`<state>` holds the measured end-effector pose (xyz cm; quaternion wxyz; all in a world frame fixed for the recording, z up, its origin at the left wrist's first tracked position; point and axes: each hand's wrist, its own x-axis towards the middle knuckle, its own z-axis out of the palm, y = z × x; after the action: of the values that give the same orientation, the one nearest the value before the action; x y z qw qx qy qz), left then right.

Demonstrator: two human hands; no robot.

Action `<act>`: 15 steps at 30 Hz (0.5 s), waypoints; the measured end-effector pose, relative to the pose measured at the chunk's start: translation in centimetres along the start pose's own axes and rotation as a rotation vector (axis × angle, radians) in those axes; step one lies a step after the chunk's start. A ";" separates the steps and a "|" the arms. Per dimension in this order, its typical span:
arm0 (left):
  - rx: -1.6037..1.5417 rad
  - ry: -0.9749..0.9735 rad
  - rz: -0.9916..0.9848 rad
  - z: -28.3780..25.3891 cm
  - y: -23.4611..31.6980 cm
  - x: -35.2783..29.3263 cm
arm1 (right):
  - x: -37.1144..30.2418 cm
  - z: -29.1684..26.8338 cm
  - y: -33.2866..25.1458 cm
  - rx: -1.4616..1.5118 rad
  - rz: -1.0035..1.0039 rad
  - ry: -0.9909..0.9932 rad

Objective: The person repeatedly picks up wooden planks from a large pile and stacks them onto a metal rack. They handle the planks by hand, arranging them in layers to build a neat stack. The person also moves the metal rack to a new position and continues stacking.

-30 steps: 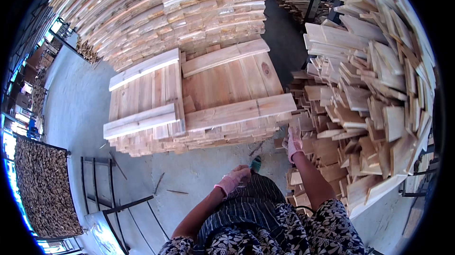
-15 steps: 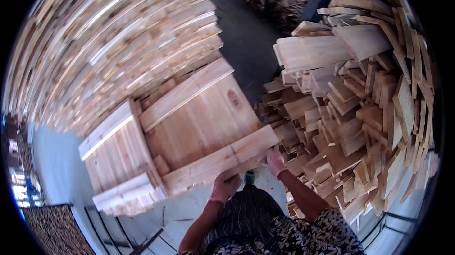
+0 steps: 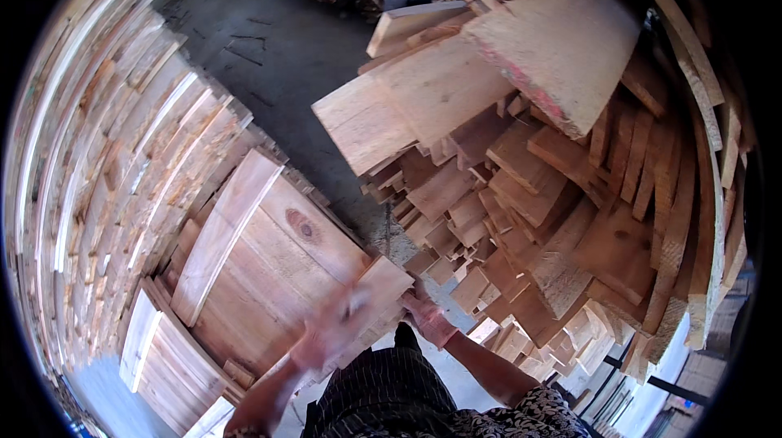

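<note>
- We see both hands at the near end of one board (image 3: 326,320), a long pale plank that lies on top of the low stack (image 3: 269,275) in front of the person.
- The left hand (image 3: 326,332) is blurred; it lies on or against the board's face close to the end corner, and we cannot tell whether its fingers are curled round the edge or flat.
- The right hand (image 3: 428,320), in a pinkish glove, sits at the board's end, at the corner nearest the loose heap (image 3: 554,218). Its fingers look bent over the end grain, but the grip itself is hidden, so we cannot tell it for sure.
- We judge the board stiff and dry: it will not sag or bend in the grip, yet its length makes it swing if held at one end only.
- Its weight looks moderate for one person, though it will pull down at the far end.
- The sawn faces look rough, so it should not slip, but splinters and sharp edges are likely; the glove suits that.
- We would take hold at the two long edges near the end, one hand each side, then shift a hand toward the middle to balance it.
- The heap on the right juts out in loose ends at many angles, just beside the right hand; a swinging board could knock them.
- Another plank (image 3: 224,242) lies slanted across the stack, apart from the hands.
</note>
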<state>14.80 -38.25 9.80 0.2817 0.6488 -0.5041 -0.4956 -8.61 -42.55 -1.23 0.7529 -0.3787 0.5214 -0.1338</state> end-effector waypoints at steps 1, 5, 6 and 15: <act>0.304 0.113 0.117 -0.1 0.2 3.5 | 0.0 0.2 0.0 0.305 0.105 -0.010; 1.095 0.079 0.389 -1.6 -0.6 14.1 | 0.6 1.5 1.7 0.189 -0.035 -0.031; 1.210 -0.106 0.233 -2.2 -1.3 15.3 | 0.8 1.7 2.3 0.135 -0.023 0.014; 1.224 -0.063 0.445 -3.2 -6.3 15.5 | 4.4 1.3 11.4 -0.393 -0.320 0.200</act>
<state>20.15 -51.09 -0.08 -0.0578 0.5572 -0.8256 -0.0675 -7.75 -36.92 -12.11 0.5789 -0.5801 0.5427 -0.1839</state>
